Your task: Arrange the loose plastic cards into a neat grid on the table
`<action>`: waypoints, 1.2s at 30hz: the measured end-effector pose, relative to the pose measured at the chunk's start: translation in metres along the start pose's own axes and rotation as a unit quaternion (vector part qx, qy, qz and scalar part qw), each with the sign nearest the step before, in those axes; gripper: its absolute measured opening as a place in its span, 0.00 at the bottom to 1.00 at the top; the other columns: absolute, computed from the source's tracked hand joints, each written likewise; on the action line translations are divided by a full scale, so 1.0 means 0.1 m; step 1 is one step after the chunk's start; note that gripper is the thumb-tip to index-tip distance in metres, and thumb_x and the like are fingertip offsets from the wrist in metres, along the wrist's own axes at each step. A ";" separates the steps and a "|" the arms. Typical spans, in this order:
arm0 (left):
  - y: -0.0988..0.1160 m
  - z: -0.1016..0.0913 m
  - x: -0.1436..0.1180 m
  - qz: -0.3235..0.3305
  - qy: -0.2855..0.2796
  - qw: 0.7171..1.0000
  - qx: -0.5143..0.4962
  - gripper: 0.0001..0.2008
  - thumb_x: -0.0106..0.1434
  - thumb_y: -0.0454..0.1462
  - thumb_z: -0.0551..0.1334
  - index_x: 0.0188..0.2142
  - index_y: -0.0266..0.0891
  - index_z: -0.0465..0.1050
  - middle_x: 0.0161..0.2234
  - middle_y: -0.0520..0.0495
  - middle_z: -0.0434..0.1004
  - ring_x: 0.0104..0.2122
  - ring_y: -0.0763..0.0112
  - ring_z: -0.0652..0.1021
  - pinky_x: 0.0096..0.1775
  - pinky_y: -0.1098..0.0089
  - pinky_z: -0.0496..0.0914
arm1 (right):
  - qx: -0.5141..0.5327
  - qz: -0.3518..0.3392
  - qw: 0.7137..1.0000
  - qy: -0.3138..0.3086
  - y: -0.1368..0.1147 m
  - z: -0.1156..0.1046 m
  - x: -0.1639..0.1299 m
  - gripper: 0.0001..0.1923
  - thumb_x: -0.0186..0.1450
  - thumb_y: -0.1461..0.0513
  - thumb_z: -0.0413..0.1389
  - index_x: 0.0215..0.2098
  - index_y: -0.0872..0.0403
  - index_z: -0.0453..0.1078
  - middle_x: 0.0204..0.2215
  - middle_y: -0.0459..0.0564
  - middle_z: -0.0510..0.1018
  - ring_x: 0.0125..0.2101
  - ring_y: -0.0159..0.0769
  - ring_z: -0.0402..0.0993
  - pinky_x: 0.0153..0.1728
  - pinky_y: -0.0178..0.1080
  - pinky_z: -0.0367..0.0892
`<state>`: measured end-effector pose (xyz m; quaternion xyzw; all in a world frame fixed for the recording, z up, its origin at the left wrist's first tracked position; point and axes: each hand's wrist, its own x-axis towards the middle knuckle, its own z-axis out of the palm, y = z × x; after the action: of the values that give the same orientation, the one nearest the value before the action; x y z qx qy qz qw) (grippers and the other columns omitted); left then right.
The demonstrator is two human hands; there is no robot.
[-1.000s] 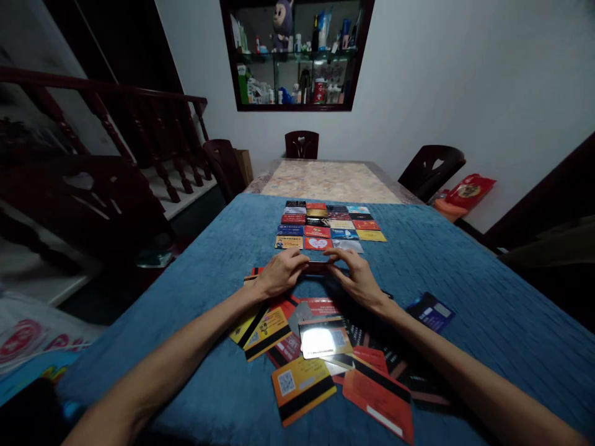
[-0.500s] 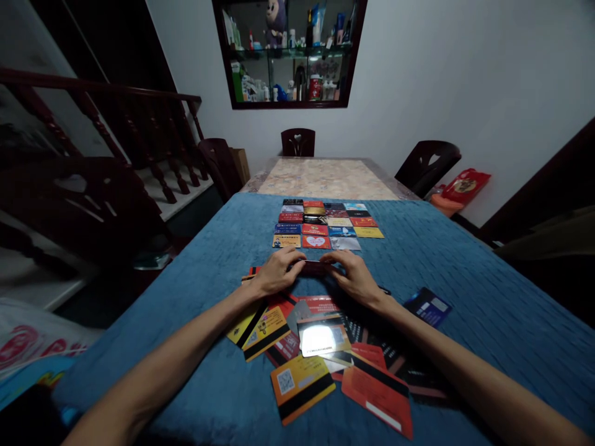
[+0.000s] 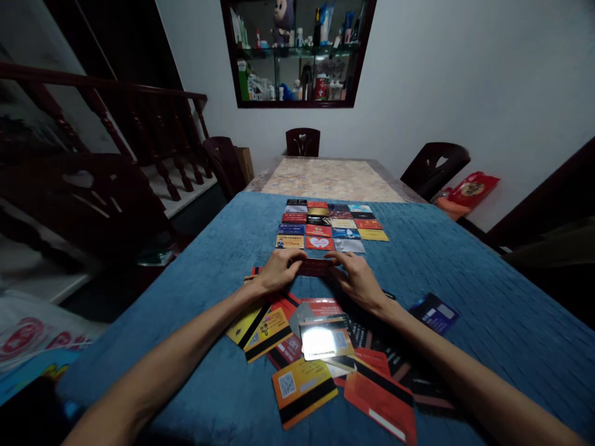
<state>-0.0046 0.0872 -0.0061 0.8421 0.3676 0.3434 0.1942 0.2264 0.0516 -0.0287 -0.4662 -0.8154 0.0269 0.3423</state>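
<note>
Between my two hands a dark red card (image 3: 316, 267) is held, tilted up off the cloth. My left hand (image 3: 280, 271) is closed on its left end, and my right hand (image 3: 357, 277) pinches its right end. Just beyond lie cards set out in rows, among them a red card with a white heart (image 3: 319, 243) and a silver-grey card (image 3: 349, 246). Nearer to me, under and between my forearms, is a loose heap with a yellow-orange card (image 3: 304, 391), a red card (image 3: 381, 402) and a shiny card (image 3: 325, 341), overlapping with dark stripes showing.
A blue cloth (image 3: 223, 248) covers the near part of the table, with a patterned tabletop (image 3: 330, 176) beyond. A blue card (image 3: 434, 314) lies to the right by my forearm. Chairs (image 3: 434, 167) stand around the table. At the lower left is a white plastic bag (image 3: 41, 337).
The dark red card has tipped so more of its face shows between my hands. The whole view has shifted slightly; the laid-out cards have stayed in place.
</note>
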 end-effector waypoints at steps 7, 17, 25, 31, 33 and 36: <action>0.01 -0.01 0.01 -0.023 -0.001 1.000 0.002 0.10 0.61 0.28 0.59 0.37 0.37 0.79 0.37 0.48 0.83 0.38 0.67 0.80 0.45 0.68 0.73 | -0.140 -0.038 0.989 -0.013 -0.11 0.01 -0.02 0.16 0.66 0.66 0.56 0.53 0.51 0.69 0.45 0.53 0.81 0.43 0.46 0.72 0.41 0.44 0.60; 0.04 -0.02 0.02 -0.027 -0.004 1.000 -0.001 0.10 0.60 0.29 0.59 0.36 0.37 0.79 0.36 0.49 0.83 0.37 0.68 0.80 0.44 0.69 0.72 | -0.177 -0.061 0.982 -0.003 -0.17 0.02 -0.02 0.19 0.66 0.66 0.56 0.56 0.51 0.67 0.45 0.54 0.79 0.43 0.45 0.71 0.41 0.43 0.58; 0.05 -0.06 0.03 -0.039 0.011 0.999 -0.018 0.10 0.60 0.28 0.59 0.36 0.37 0.79 0.35 0.50 0.83 0.36 0.68 0.79 0.42 0.69 0.72 | -0.198 -0.077 0.977 0.004 -0.19 -0.02 -0.01 0.23 0.64 0.61 0.59 0.57 0.52 0.66 0.48 0.57 0.77 0.46 0.50 0.69 0.44 0.47 0.59; 0.03 -0.04 0.03 -0.030 0.028 0.999 -0.025 0.09 0.61 0.28 0.60 0.37 0.37 0.78 0.36 0.49 0.82 0.36 0.68 0.79 0.43 0.68 0.73 | -0.217 -0.089 0.971 0.035 -0.19 -0.01 0.00 0.21 0.65 0.61 0.57 0.56 0.53 0.67 0.48 0.58 0.77 0.45 0.49 0.68 0.46 0.48 0.59; 0.02 -0.03 0.02 -0.011 0.033 0.999 -0.015 0.11 0.61 0.28 0.60 0.41 0.37 0.77 0.39 0.47 0.82 0.38 0.68 0.79 0.44 0.66 0.74 | -0.221 -0.096 0.970 0.045 -0.18 -0.02 0.00 0.20 0.65 0.62 0.57 0.56 0.54 0.67 0.47 0.58 0.77 0.46 0.49 0.68 0.46 0.48 0.59; 0.01 -0.03 0.00 0.043 0.042 0.998 0.017 0.16 0.60 0.29 0.62 0.49 0.35 0.72 0.45 0.43 0.79 0.44 0.64 0.78 0.49 0.62 0.73 | -0.227 -0.099 0.967 0.061 -0.17 -0.04 0.01 0.21 0.65 0.61 0.57 0.56 0.55 0.67 0.47 0.59 0.76 0.45 0.49 0.67 0.45 0.47 0.60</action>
<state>-0.0064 0.0868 -0.0028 0.8452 0.3444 0.3804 0.1490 0.2162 0.0415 -0.0189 -0.4491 -0.8199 -0.2213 0.2777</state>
